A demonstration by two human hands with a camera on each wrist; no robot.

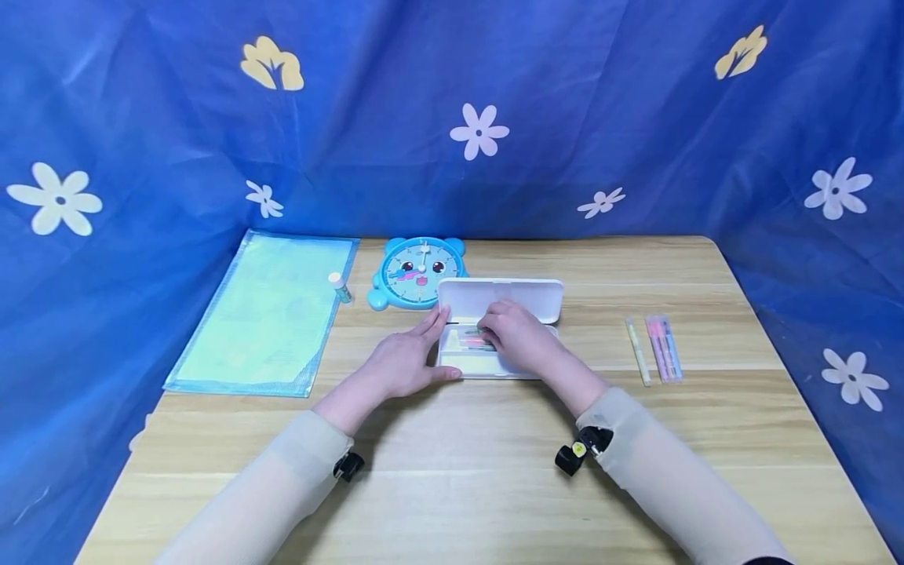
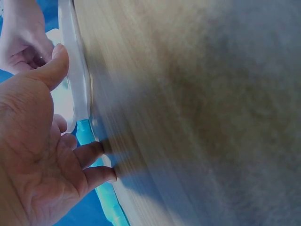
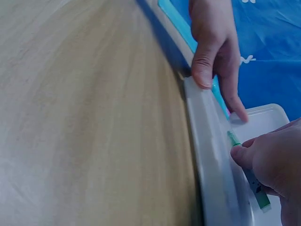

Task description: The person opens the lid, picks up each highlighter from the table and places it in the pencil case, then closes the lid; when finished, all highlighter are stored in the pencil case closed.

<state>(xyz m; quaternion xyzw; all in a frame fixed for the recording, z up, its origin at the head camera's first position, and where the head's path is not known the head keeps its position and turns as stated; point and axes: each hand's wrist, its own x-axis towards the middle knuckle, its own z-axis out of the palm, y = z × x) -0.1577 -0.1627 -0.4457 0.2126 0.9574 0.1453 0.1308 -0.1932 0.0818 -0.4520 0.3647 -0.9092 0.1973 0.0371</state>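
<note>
A white pencil case (image 1: 469, 365) lies on the table with its lid (image 1: 494, 292) raised. My left hand (image 1: 402, 361) is at the case's left end. Its thumb rests on the front edge, and the outstretched fingers touch near the hinge side. Over the case, my right hand (image 1: 519, 333) pinches a green marker (image 3: 256, 188), plain in the right wrist view. A few pens (image 1: 475, 340), one of them pink, show inside the case, partly hidden by that hand.
A blue toy clock (image 1: 417, 271) stands behind the case. Left of it are a glue stick (image 1: 340, 288) and a pale mesh-edged folder (image 1: 264, 314). To the right lie a yellow-green marker (image 1: 639, 353) and several pink, purple and blue markers (image 1: 664, 349).
</note>
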